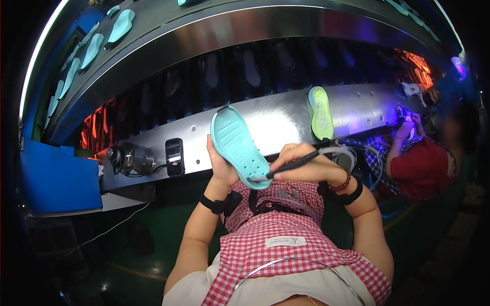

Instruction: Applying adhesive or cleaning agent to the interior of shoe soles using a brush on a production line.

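A turquoise shoe sole (pixel 234 136) is tilted up in front of me, its grooved and dotted face toward me. My left hand (pixel 221 170) is closed around its left edge, with most of the fingers hidden behind it. In my right hand (pixel 312 167) is a black-handled brush (pixel 298 162), gripped like a pen. The brush tip touches the dotted near end of the sole. A second sole, pale yellow-green (pixel 321 115), lies on the metal ledge to the right, beyond my right hand.
Along the metal ledge (pixel 201 136) sit a clear jug (pixel 137 158) and a black case (pixel 174 157). Behind runs a dark slatted conveyor; several turquoise soles (pixel 92 50) ride the upper belt. A co-worker in red (pixel 422 166) handles something under purple light at right.
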The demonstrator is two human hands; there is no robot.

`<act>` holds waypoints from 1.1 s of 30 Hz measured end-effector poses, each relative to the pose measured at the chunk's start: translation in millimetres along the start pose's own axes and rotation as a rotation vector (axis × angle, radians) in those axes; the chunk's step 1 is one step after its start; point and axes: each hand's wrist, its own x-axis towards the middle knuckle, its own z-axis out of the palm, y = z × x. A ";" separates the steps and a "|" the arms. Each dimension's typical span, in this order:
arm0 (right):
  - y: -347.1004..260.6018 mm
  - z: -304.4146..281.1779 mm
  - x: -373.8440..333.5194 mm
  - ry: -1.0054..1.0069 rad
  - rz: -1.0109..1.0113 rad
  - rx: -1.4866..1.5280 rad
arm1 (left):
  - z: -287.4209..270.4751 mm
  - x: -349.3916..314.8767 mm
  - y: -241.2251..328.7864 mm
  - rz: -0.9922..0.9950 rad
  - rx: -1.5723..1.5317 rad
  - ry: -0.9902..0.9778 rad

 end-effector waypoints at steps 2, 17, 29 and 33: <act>-3.5 -3.7 4.7 0.186 -0.004 0.409 | 12.5 -2.4 -6.0 -0.041 -0.057 -0.069; -6.3 0.8 10.2 0.153 -0.239 0.140 | 28.4 1.4 -3.3 0.238 -0.001 0.001; -2.2 -7.8 -1.6 0.040 -0.357 0.370 | 51.1 2.2 28.9 0.469 0.067 0.016; 9.0 -2.9 5.1 0.256 -0.187 0.399 | 58.6 3.5 29.5 0.500 0.122 0.094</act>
